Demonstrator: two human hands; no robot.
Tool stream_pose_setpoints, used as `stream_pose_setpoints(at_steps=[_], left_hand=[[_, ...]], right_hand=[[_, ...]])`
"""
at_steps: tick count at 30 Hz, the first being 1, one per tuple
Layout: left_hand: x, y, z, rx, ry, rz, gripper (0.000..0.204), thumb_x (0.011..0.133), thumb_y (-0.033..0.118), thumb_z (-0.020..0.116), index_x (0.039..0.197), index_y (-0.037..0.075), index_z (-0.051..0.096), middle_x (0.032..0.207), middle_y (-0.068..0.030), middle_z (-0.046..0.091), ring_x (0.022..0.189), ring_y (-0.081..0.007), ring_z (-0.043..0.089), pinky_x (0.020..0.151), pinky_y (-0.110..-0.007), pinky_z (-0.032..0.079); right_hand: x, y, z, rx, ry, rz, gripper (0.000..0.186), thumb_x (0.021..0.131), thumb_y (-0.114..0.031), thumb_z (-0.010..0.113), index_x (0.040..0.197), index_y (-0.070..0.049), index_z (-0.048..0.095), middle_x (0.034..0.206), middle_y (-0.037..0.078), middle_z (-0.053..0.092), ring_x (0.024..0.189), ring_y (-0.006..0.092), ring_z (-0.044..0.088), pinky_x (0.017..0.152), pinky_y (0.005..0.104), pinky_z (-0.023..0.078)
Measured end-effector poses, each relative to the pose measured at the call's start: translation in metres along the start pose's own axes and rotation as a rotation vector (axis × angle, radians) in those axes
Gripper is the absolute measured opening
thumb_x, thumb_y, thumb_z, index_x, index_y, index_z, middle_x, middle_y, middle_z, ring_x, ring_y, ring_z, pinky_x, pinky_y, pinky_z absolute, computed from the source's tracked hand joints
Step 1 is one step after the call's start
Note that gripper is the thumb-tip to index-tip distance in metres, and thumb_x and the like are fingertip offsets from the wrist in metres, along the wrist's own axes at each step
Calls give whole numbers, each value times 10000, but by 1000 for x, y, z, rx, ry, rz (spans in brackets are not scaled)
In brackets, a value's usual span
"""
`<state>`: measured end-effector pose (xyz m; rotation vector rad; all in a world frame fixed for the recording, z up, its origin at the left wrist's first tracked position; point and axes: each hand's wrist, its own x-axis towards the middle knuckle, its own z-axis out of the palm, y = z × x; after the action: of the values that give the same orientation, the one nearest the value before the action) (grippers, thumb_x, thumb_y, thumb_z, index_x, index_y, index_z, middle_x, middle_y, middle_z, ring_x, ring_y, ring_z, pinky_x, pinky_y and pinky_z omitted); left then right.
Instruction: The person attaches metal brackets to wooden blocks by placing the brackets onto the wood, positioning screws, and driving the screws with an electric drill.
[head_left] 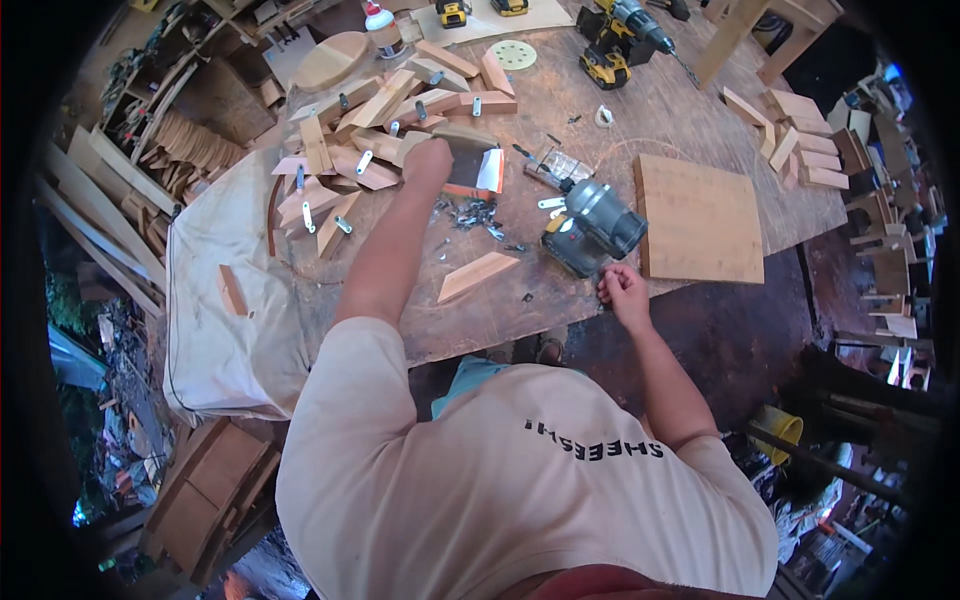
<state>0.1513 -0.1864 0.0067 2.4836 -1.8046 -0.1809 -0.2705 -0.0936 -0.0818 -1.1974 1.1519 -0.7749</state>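
My left hand [428, 163] reaches into a pile of cut wooden blocks at the left of the workbench. Its fingers are closed on a wooden block [408, 147], with the fingertips partly hidden. Small metal brackets [365, 161] sit on several blocks. My right hand [625, 292] is at the bench's near edge, its fingers pinched together; whatever they hold is too small to make out. Just beyond it stands a cordless drill [600, 222]. Between my hands are loose dark metal parts [474, 214], an orange-edged box [470, 189] and a single angled block [478, 276].
A square wooden board [700, 222] lies right of the drill. Farther back are another yellow-black drill [632, 28], a glue bottle [383, 30], a sanding disc [514, 54] and a clear plastic case [566, 165]. More blocks [808, 140] are stacked at the right edge.
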Motion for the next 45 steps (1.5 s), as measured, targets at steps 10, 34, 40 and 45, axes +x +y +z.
stream_pose_setpoints(at_steps=[10,34,40,45], left_hand=[[36,-33,-2,-69,-258,230,145,768,149,674,871,47,666,773,-144,675,700,-251,661,658,-369,527],[21,-32,6,-152,13,419,148,780,197,673,827,58,655,817,-164,655,802,-342,636,724,-449,497],[21,-38,12,-192,78,380,121,801,171,633,796,51,641,782,-180,645,783,-365,629,720,-471,494],[29,-46,17,-221,154,400,169,854,171,559,806,36,649,751,-201,637,717,-377,627,682,-479,496]], right_hand=[[5,-7,13,-17,180,-17,175,954,-152,517,1033,-8,576,718,46,602,507,92,556,446,211,447],[9,-21,25,-182,406,77,191,931,-206,544,878,-28,587,624,31,580,408,92,516,367,226,396],[7,-24,29,-181,417,87,199,934,-212,544,948,-21,596,637,28,587,400,90,519,355,218,386],[7,-27,32,-192,427,80,215,936,-234,541,902,-34,614,622,24,583,399,88,519,358,220,388]])
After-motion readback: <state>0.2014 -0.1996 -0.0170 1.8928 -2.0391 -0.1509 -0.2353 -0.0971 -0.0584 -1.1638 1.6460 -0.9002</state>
